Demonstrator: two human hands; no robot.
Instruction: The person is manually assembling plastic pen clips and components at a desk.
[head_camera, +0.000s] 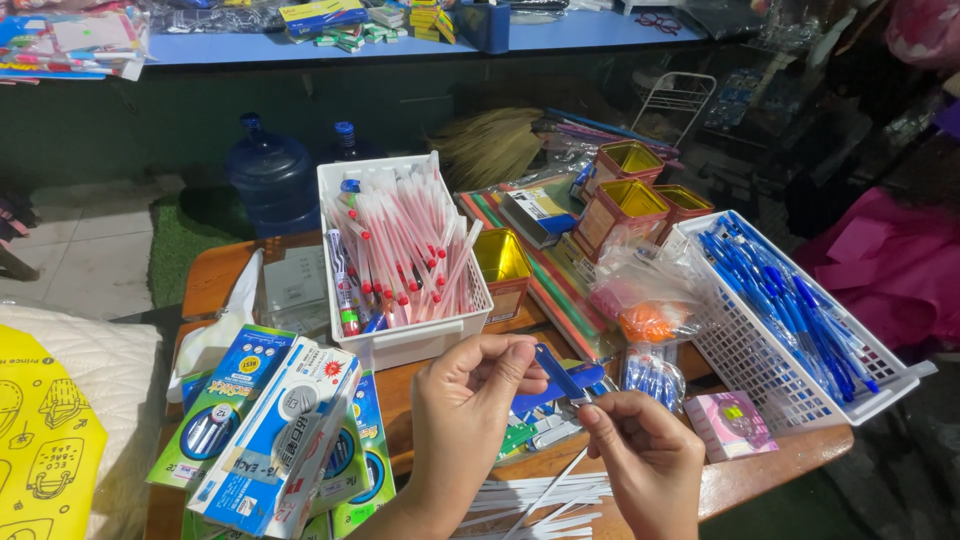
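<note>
Low in the middle of the frame, the left hand (468, 400) pinches the upper end of a blue pen (560, 374) between thumb and fingertips, while the right hand (645, 455) grips its lower end, where a thin white strip runs down toward the bottom edge. The pen sits tilted between the two hands, just above the wooden table (770, 462). Beneath the hands lie more white strips (530, 497) and a few loose blue pens. Just above the left hand stands a white basket (420, 340) filled with red-capped pens in clear sleeves. To the right, a white mesh tray (760, 375) holds many blue pens. Between them are a bag with an orange ball (645, 322) and small gold tins (625, 205). At lower left lies a stack of pen boxes (270, 430).
</note>
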